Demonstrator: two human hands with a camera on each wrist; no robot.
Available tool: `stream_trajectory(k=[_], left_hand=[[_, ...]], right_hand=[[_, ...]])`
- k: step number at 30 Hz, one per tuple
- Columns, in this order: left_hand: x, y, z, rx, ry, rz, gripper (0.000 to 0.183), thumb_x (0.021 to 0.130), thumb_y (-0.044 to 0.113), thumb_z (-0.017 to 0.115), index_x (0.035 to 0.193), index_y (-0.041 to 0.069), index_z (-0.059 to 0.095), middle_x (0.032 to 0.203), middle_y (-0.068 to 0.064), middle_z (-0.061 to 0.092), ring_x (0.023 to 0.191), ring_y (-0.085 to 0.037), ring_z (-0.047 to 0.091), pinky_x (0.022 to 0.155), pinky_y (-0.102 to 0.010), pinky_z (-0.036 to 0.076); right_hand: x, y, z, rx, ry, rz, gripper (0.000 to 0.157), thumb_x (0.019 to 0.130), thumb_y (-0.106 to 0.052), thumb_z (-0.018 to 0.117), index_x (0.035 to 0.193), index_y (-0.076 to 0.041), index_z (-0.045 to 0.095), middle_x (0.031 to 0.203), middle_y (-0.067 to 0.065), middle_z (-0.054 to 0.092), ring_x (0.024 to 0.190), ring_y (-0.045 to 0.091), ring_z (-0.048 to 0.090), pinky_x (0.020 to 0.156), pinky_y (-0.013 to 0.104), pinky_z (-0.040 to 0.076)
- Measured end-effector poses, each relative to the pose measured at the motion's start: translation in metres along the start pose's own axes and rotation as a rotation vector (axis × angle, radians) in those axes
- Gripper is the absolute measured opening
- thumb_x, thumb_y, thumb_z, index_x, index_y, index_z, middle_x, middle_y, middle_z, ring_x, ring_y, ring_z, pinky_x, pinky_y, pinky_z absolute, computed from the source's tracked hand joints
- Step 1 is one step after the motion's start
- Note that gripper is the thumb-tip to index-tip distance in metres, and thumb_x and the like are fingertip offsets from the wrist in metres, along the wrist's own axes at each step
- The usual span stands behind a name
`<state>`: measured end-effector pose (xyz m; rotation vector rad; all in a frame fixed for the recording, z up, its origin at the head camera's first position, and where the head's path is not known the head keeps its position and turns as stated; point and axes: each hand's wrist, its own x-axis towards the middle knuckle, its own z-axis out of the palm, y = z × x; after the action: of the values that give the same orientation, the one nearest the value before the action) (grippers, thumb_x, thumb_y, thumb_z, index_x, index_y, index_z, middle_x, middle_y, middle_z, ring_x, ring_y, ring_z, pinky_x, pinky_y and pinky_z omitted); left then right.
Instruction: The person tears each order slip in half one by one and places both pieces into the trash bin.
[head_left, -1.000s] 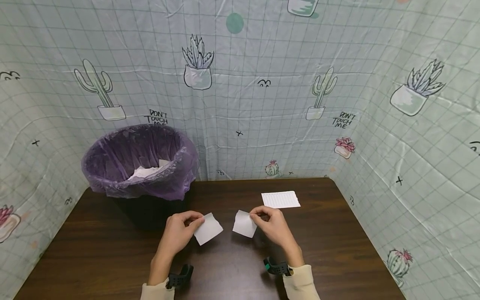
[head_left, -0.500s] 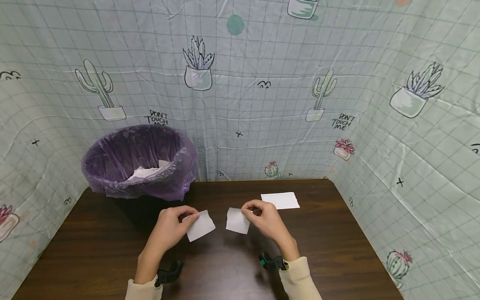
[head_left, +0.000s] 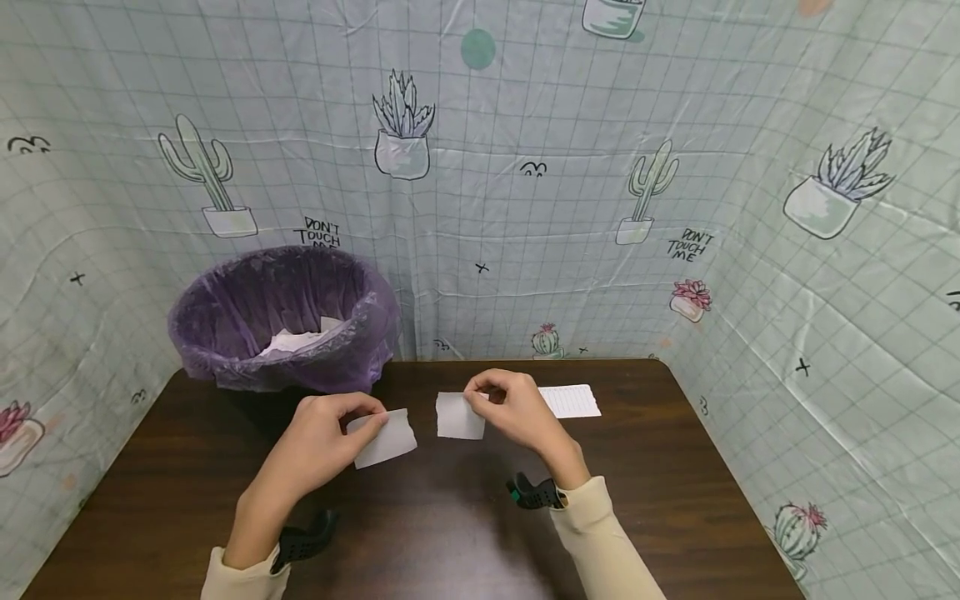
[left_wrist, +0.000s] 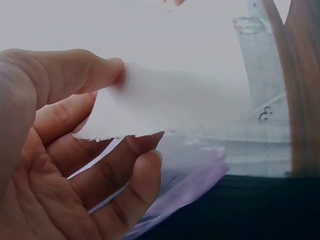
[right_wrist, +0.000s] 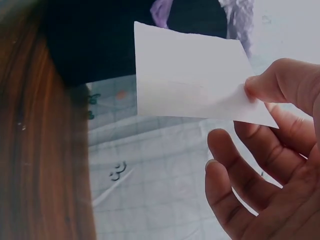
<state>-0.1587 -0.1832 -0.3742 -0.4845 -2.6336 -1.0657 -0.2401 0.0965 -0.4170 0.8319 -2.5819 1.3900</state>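
My left hand (head_left: 318,442) pinches a small white piece of paper (head_left: 386,437) between thumb and fingers, above the table. In the left wrist view that paper (left_wrist: 165,102) shows a ragged, torn edge. To its right, my right hand (head_left: 517,408) pinches a second white piece of paper (head_left: 457,417) by its upper corner. The right wrist view shows this paper (right_wrist: 185,72) blank and flat, with the thumb (right_wrist: 257,87) on its face. The two pieces hang apart. Behind the right hand lies a lined paper slip (head_left: 572,401), partly hidden by it.
A black bin with a purple liner (head_left: 352,333) stands at the back left, white paper (head_left: 296,340) inside it. The dark wooden table (head_left: 435,533) meets a patterned cloth (head_left: 480,208) hanging behind and at both sides.
Both hands have moved left and away from me, toward the back of the table, each still holding its piece of paper. The right hand now covers part of the lined slip.
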Motion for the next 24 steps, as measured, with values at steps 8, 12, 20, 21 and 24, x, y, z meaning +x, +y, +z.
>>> stream_trajectory(k=[8,12,20,21,24], left_hand=[[-0.003,0.012,-0.039,0.090,0.020,0.034,0.007,0.093,0.012,0.075,0.089,0.018,0.077,0.078,0.010,0.068,0.057,0.000,0.041,0.056,-0.023,0.040],[-0.003,0.014,-0.057,0.135,0.042,0.081,0.006,0.094,0.014,0.075,0.090,0.018,0.077,0.078,0.012,0.068,0.057,0.001,0.041,0.057,-0.023,0.040],[0.006,0.015,-0.091,0.209,0.118,0.184,0.008,0.088,0.009,0.081,0.090,0.016,0.078,0.080,0.010,0.072,0.056,0.004,0.044,0.055,-0.019,0.040],[0.008,0.015,-0.094,0.223,0.139,0.199,0.010,0.087,0.007,0.081,0.089,0.016,0.078,0.080,0.009,0.072,0.057,0.004,0.046,0.055,-0.018,0.041],[0.012,0.014,-0.103,0.269,0.200,0.244,0.014,0.083,0.004,0.084,0.089,0.016,0.078,0.079,0.007,0.073,0.059,0.003,0.052,0.056,-0.013,0.043]], right_hand=[[0.017,-0.018,-0.002,-0.013,-0.035,-0.057,0.008,0.098,-0.016,0.069,0.098,-0.015,0.077,0.096,-0.002,0.074,0.067,0.009,0.055,0.066,0.024,0.049],[0.025,-0.027,-0.002,-0.016,-0.065,-0.098,0.009,0.099,-0.015,0.068,0.099,-0.013,0.076,0.096,0.000,0.074,0.065,0.012,0.055,0.064,0.023,0.047],[0.053,-0.047,-0.006,-0.076,-0.075,-0.255,0.010,0.098,-0.010,0.066,0.099,-0.009,0.077,0.098,0.004,0.075,0.088,0.014,0.067,0.072,0.028,0.057],[0.057,-0.051,-0.007,-0.092,-0.077,-0.280,0.010,0.098,-0.009,0.066,0.098,-0.008,0.077,0.098,0.004,0.076,0.089,0.014,0.068,0.073,0.029,0.057],[0.071,-0.064,-0.009,-0.145,-0.084,-0.354,0.010,0.097,-0.007,0.066,0.097,-0.008,0.076,0.097,0.005,0.076,0.091,0.016,0.069,0.075,0.032,0.058]])
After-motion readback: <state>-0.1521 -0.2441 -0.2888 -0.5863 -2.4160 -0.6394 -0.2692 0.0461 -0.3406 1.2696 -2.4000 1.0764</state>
